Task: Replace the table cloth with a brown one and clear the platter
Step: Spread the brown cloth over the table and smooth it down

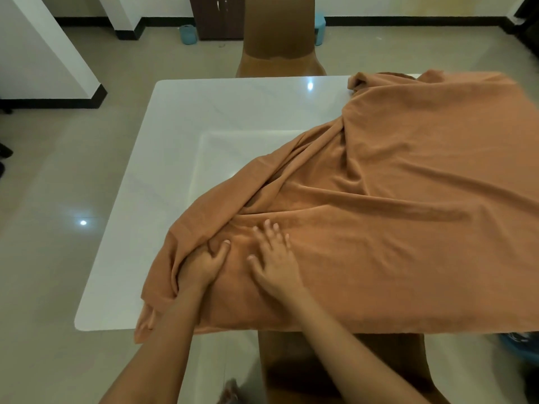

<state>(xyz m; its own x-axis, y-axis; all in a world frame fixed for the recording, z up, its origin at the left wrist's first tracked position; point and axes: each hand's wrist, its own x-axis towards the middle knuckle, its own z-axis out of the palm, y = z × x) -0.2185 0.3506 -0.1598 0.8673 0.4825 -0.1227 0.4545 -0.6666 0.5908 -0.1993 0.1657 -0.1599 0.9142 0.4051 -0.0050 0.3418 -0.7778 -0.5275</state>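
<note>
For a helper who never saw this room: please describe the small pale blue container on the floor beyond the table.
Look past the glossy white table to the tall brown chair at its far side. The small pale blue container stands on the floor left of that chair, beside the dark wooden cabinet; the other pale blue object stands on the chair's right.

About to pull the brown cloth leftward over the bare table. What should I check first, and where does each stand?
1. Old cloth off table: ok, bare white top shows.
2. Brown cloth covering left side: not ok, bunched rightward.
3. Left hand grip on cloth: cannot tell, fingers hidden in a fold.
4. Right hand flat on cloth: ok, fingers spread.
5. Platter cleared: cannot tell, none in view.
</note>
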